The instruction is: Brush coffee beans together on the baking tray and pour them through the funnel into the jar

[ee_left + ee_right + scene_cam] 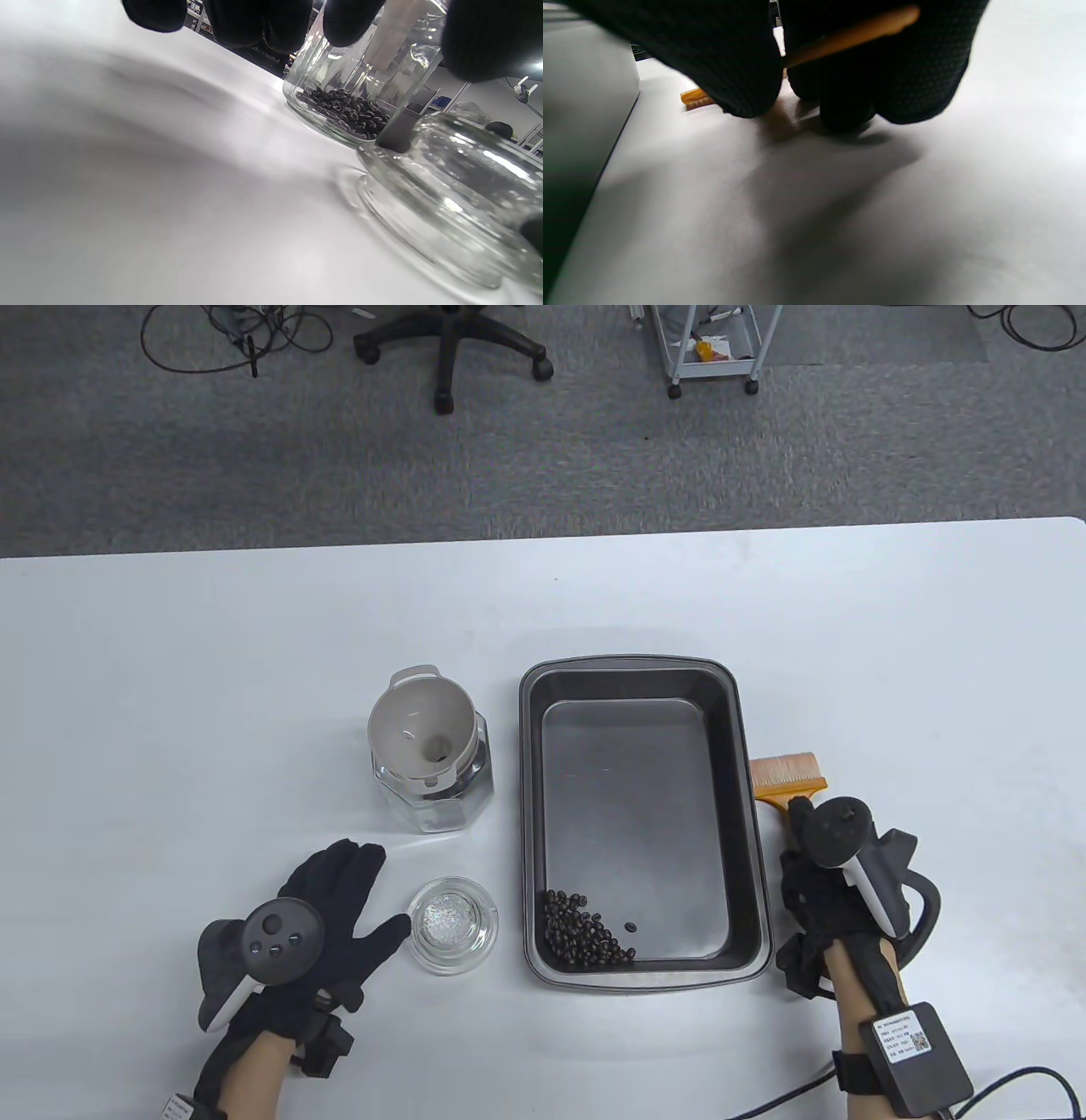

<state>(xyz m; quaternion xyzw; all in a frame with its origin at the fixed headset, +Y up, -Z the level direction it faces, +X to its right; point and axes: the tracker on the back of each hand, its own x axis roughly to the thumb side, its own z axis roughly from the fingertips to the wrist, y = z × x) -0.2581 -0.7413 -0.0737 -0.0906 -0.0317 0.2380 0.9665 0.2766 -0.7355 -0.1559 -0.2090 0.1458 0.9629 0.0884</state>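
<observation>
The dark metal baking tray [738,780] lies on the white table [212,661] with its long axis running from the person's side toward the far edge. The coffee beans [584,935] sit heaped in its near left corner, with a single bean [630,926] lying just apart to the right of the heap.

Just beside the tray's right rim lies the brush [785,780], its long axis parallel to the tray: pale bristles point away from the person, and the orange wooden handle runs back toward them. The right hand [819,891] is over that handle, fingers curled round it; in the right wrist view the handle [848,36] shows between the gloved fingers [742,72], with the fingertips down at the table surface.

Left of the tray, near but not touching, stands the clear faceted glass jar [434,797], upright, with the white funnel [420,729] seated in its mouth. The left wrist view shows a layer of beans [343,112] already in the jar's bottom.

On the near side of the jar, the glass lid [452,925] rests on the table, close to the tray's near left corner. The left hand [327,916] lies flat with fingers spread, palm down, just left of the lid; its thumb reaches to the lid's edge, though whether it touches I cannot tell. The two hands are well apart, the tray between them.
</observation>
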